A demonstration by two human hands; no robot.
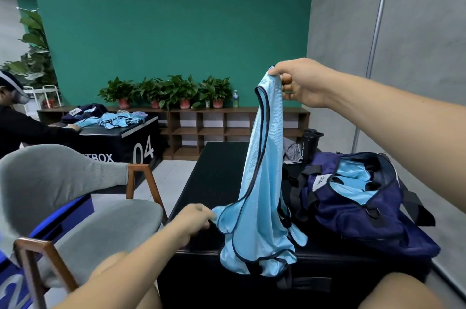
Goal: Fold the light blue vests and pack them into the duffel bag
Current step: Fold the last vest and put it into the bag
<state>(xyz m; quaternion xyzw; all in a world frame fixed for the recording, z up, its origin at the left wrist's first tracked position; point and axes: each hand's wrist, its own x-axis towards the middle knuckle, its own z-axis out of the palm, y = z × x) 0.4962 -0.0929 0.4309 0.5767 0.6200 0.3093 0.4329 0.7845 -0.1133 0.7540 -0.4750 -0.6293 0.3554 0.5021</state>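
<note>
A light blue vest (pixel 262 170) with dark trim hangs in the air over the black box (pixel 214 177) in front of me. My right hand (pixel 297 84) pinches its top edge high up. My left hand (pixel 194 220) grips a lower corner of the same vest near the box's left front edge. The vest's bottom drapes over the box's front edge. To the right, on the box, lies the navy duffel bag (pixel 365 212), unzipped, with light blue fabric (pixel 353 175) showing inside.
A grey chair (pixel 75 207) with wooden arms stands at my left. A black bottle (pixel 309 142) and a grey cloth (pixel 291 152) sit behind the bag. Farther left, a person sits at another black box (pixel 136 142) with more blue vests (pixel 118 119). Shelves with potted plants (pixel 176 91) line the green wall.
</note>
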